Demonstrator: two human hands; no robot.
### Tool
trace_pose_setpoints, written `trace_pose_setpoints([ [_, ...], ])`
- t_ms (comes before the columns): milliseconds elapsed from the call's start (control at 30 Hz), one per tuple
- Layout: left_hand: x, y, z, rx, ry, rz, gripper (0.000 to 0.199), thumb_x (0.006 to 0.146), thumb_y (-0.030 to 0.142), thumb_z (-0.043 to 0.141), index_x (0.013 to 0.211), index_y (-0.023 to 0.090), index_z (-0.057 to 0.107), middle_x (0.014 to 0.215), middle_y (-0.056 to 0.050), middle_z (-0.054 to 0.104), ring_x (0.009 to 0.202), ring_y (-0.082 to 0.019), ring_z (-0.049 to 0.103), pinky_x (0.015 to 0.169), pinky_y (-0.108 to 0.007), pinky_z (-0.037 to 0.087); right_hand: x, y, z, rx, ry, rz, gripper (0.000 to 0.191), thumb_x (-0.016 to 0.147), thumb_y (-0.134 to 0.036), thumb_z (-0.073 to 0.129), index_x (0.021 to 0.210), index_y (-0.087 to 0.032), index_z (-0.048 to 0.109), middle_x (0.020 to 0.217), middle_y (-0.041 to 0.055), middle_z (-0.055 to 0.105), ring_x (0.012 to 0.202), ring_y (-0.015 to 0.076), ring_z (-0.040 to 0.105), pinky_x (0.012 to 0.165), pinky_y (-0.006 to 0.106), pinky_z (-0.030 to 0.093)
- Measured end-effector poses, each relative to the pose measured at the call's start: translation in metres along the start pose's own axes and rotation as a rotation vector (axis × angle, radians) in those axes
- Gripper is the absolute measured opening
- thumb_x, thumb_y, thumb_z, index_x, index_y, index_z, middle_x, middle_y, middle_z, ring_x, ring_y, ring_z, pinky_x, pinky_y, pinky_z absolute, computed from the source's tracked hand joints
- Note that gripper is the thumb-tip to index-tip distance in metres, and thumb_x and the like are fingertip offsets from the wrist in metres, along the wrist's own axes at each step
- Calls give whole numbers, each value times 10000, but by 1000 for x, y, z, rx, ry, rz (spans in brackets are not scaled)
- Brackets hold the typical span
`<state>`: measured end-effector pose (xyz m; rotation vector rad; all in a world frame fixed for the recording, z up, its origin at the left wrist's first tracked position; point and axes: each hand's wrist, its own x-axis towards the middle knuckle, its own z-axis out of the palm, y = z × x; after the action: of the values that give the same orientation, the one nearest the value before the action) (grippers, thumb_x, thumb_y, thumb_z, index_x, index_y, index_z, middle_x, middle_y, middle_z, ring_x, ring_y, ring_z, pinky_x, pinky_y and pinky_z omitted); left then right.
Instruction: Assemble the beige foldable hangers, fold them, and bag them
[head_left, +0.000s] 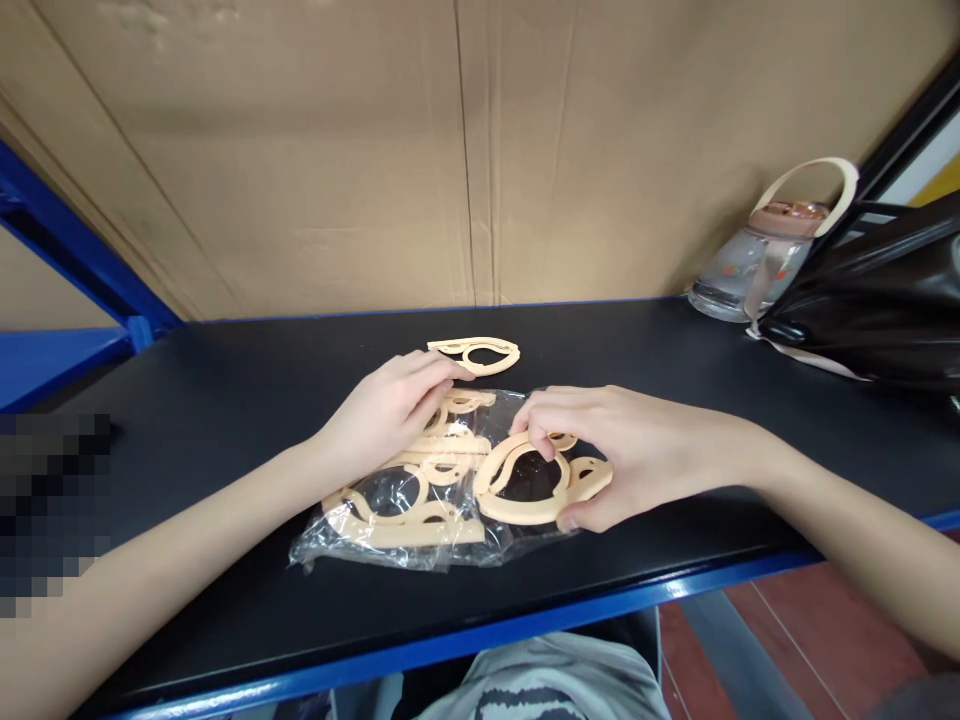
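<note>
A clear plastic bag (307,548) with several cream plastic folding pieces lies on the black table. My left hand (394,410) rests over its upper left part, fingers closed together; what they grip, if anything, is hidden. My right hand (600,450) is curled around a cream folded piece (517,508) at the bag's right side, thumb below and fingers above. Another cream folded piece (502,362) lies beyond the bag, close to my left fingertips.
At the back right stands a clear bottle (739,270) with a looped handle, beside a black bag (885,300). Cardboard lines the back of the black table (247,385), which has a blue front edge.
</note>
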<state>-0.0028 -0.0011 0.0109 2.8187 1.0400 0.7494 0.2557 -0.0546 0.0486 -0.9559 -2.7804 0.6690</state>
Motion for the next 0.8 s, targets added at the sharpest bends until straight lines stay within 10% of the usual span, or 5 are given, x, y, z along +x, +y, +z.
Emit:
trace_pose_setpoints([
  [133,-1,21,-10,-30,93,156,237,980,192,403,1090,173,612,1061,-54,661,985,-179,578,875,-330,469,-7,6,-8,-89,-62,10,246,746,-329,681,855,-210,496,951,-2,574,867,176,513,697,277,349],
  [367,-6,59,1,33,-176,415,281,1003,237,384,1115,167,632,1121,-50,679,1024,-190,580,923,-344,418,-16,16,-14,-160,-130,107,251,735,-332,683,876,-222,507,889,-12,574,830,196,508,693,311,336],
  [800,-9,70,0,23,-293,375,121,785,103,483,724,178,556,792,-30,561,735,-184,429,659,-329,315,-11,14,-5,-325,-79,105,235,716,-264,657,905,-204,532,909,17,551,803,206,510,696,334,351],
])
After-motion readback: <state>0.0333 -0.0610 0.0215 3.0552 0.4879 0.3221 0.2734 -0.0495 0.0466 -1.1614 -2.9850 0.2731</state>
